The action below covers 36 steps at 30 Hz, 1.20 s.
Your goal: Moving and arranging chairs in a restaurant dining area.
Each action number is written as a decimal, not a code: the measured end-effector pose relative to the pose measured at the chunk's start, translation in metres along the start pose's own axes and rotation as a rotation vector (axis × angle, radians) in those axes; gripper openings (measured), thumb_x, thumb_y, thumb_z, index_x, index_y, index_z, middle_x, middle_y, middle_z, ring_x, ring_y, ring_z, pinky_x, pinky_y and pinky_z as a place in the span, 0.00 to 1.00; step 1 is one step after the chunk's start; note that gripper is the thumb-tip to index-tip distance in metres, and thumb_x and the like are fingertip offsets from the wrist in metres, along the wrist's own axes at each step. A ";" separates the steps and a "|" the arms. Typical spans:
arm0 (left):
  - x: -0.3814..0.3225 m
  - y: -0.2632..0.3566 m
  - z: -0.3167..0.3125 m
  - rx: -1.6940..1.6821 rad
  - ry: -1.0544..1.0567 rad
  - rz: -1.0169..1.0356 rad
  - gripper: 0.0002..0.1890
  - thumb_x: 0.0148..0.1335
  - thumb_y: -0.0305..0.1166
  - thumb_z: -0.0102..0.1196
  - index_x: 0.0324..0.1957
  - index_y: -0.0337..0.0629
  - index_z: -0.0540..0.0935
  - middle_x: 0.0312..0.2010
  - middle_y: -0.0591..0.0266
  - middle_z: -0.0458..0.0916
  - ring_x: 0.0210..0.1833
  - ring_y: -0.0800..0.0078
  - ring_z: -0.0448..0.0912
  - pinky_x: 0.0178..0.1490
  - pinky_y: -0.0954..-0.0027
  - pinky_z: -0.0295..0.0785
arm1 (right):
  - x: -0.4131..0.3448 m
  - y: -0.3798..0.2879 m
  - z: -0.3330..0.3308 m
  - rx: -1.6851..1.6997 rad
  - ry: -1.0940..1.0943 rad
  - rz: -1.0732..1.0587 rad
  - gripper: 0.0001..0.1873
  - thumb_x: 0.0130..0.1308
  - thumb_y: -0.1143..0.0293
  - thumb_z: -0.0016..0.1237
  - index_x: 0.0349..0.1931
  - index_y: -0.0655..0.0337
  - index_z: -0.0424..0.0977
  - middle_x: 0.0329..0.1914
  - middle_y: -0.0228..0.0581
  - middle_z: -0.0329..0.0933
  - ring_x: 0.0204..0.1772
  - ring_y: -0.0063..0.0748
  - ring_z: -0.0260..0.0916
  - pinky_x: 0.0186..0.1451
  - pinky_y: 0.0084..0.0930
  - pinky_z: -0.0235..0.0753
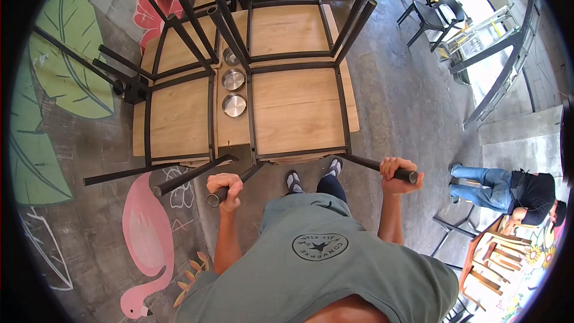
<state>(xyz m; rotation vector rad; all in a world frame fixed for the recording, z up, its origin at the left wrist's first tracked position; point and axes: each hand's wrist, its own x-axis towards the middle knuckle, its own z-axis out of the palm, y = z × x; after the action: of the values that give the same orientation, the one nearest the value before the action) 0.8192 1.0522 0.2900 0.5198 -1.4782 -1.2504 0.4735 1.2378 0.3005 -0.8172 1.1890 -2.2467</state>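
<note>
An upturned chair (300, 112) with a wooden seat and black metal frame rests on the wooden table (235, 137) before me, its legs pointing up and outward. My left hand (228, 190) is closed around its near left leg, close to the tip. Around the near right leg, my right hand (399, 175) has a similar grip. Another upturned chair (179, 121) lies just left of it, its near leg (193, 175) close to my left hand. Three round metal dishes (234, 105) stand in a row between the chairs.
Two more upturned chairs (287, 31) occupy the far part of the table. To the left is a painted wall (148, 224). At right, a person (506, 188) bends over a wooden table with slatted chairs (493, 260). A black chair (432, 18) and a ladder (484, 31) stand farther back.
</note>
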 end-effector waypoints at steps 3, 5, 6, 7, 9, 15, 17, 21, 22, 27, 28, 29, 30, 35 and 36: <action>0.002 0.000 0.000 -0.014 -0.003 -0.025 0.15 0.44 0.25 0.51 0.09 0.37 0.61 0.06 0.65 0.63 0.08 0.76 0.64 0.15 0.78 0.57 | 0.005 0.001 0.001 0.006 -0.015 -0.012 0.41 0.54 0.30 0.25 0.06 0.63 0.55 0.03 0.34 0.54 0.09 0.27 0.48 0.16 0.24 0.48; 0.003 0.001 0.001 -0.030 -0.001 -0.012 0.15 0.44 0.25 0.51 0.09 0.37 0.61 0.06 0.65 0.63 0.08 0.76 0.64 0.14 0.78 0.58 | 0.004 0.000 0.001 0.023 -0.024 -0.010 0.40 0.54 0.30 0.25 0.06 0.63 0.56 0.03 0.34 0.54 0.09 0.27 0.48 0.16 0.24 0.48; 0.004 0.001 0.001 -0.050 -0.002 -0.001 0.15 0.44 0.25 0.51 0.09 0.37 0.61 0.06 0.65 0.63 0.08 0.76 0.64 0.14 0.78 0.58 | 0.003 0.001 0.002 0.022 -0.024 -0.010 0.40 0.54 0.30 0.25 0.06 0.63 0.56 0.03 0.34 0.54 0.09 0.27 0.48 0.16 0.24 0.48; 0.004 0.001 0.002 -0.051 -0.002 -0.001 0.15 0.44 0.25 0.51 0.09 0.37 0.61 0.06 0.65 0.63 0.08 0.76 0.64 0.14 0.78 0.58 | 0.003 0.001 0.002 0.017 -0.016 -0.022 0.40 0.54 0.30 0.25 0.06 0.63 0.56 0.03 0.34 0.54 0.09 0.27 0.48 0.16 0.24 0.49; 0.005 0.003 0.003 -0.047 0.009 -0.012 0.15 0.43 0.25 0.51 0.08 0.38 0.61 0.06 0.66 0.62 0.07 0.76 0.64 0.14 0.78 0.58 | 0.004 0.002 0.004 0.011 -0.011 -0.032 0.41 0.54 0.30 0.25 0.06 0.63 0.56 0.03 0.34 0.54 0.09 0.27 0.48 0.16 0.24 0.49; 0.012 -0.002 0.001 -0.032 0.014 -0.007 0.15 0.44 0.25 0.51 0.08 0.38 0.60 0.06 0.65 0.62 0.08 0.76 0.64 0.14 0.78 0.58 | 0.009 0.004 0.006 0.007 -0.014 -0.022 0.41 0.54 0.30 0.24 0.06 0.63 0.56 0.03 0.35 0.55 0.09 0.27 0.49 0.15 0.23 0.49; 0.015 -0.005 -0.002 -0.042 0.012 -0.007 0.15 0.44 0.25 0.51 0.08 0.37 0.61 0.06 0.65 0.63 0.08 0.76 0.64 0.14 0.78 0.58 | 0.011 0.006 0.007 0.015 -0.009 -0.018 0.41 0.54 0.30 0.25 0.06 0.63 0.56 0.03 0.35 0.55 0.08 0.27 0.48 0.15 0.23 0.49; 0.021 -0.014 -0.006 -0.022 0.048 0.003 0.15 0.44 0.26 0.51 0.09 0.37 0.61 0.06 0.65 0.63 0.08 0.76 0.65 0.15 0.78 0.58 | 0.018 0.013 0.009 0.023 -0.033 -0.032 0.41 0.54 0.29 0.26 0.06 0.63 0.56 0.03 0.35 0.55 0.08 0.27 0.48 0.15 0.24 0.49; 0.023 -0.014 -0.005 -0.019 0.071 -0.008 0.15 0.44 0.26 0.52 0.10 0.37 0.61 0.06 0.65 0.63 0.08 0.76 0.64 0.15 0.78 0.58 | 0.020 0.014 0.009 0.030 -0.040 -0.026 0.41 0.53 0.29 0.26 0.06 0.63 0.56 0.03 0.35 0.54 0.08 0.27 0.48 0.15 0.24 0.49; 0.028 -0.022 -0.004 -0.081 0.094 -0.019 0.17 0.46 0.26 0.52 0.09 0.38 0.59 0.07 0.67 0.62 0.08 0.79 0.61 0.14 0.78 0.55 | 0.029 0.020 0.009 0.032 -0.058 -0.027 0.41 0.54 0.28 0.25 0.06 0.61 0.56 0.03 0.34 0.54 0.07 0.26 0.47 0.13 0.23 0.49; 0.028 -0.027 -0.005 -0.137 0.078 0.006 0.15 0.48 0.24 0.51 0.13 0.38 0.60 0.08 0.68 0.61 0.09 0.80 0.58 0.14 0.78 0.53 | 0.032 0.021 0.009 0.036 -0.070 -0.028 0.41 0.54 0.28 0.25 0.06 0.61 0.56 0.03 0.34 0.53 0.07 0.26 0.47 0.13 0.23 0.49; 0.027 -0.032 -0.006 -0.192 0.063 0.031 0.13 0.51 0.21 0.50 0.16 0.38 0.62 0.09 0.69 0.60 0.10 0.82 0.55 0.13 0.78 0.51 | 0.034 0.021 0.008 0.041 -0.082 -0.028 0.41 0.54 0.28 0.25 0.06 0.61 0.56 0.03 0.33 0.53 0.07 0.26 0.46 0.13 0.23 0.49; 0.030 -0.033 -0.009 -0.189 0.013 0.012 0.13 0.51 0.20 0.50 0.15 0.38 0.62 0.09 0.69 0.60 0.10 0.82 0.55 0.13 0.78 0.50 | 0.037 0.023 0.006 0.047 -0.082 -0.024 0.41 0.54 0.28 0.24 0.06 0.61 0.55 0.03 0.34 0.53 0.07 0.26 0.46 0.13 0.23 0.49; 0.033 -0.025 -0.004 -0.196 0.015 -0.046 0.14 0.52 0.20 0.48 0.14 0.39 0.61 0.08 0.70 0.59 0.10 0.83 0.54 0.14 0.79 0.50 | 0.039 0.019 0.004 0.013 -0.087 0.022 0.41 0.54 0.28 0.24 0.06 0.61 0.54 0.03 0.33 0.51 0.08 0.26 0.44 0.14 0.24 0.47; 0.034 -0.022 -0.006 -0.197 -0.017 -0.156 0.16 0.51 0.21 0.50 0.12 0.40 0.59 0.08 0.71 0.59 0.10 0.84 0.54 0.14 0.79 0.48 | 0.040 0.015 0.002 0.007 -0.145 0.064 0.41 0.54 0.28 0.23 0.08 0.62 0.56 0.05 0.35 0.53 0.10 0.27 0.47 0.16 0.24 0.49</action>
<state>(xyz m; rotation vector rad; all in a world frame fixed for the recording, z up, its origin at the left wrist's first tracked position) 0.8074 1.0132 0.2843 0.5004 -1.3312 -1.5082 0.4487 1.2031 0.2997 -0.9098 1.1233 -2.1009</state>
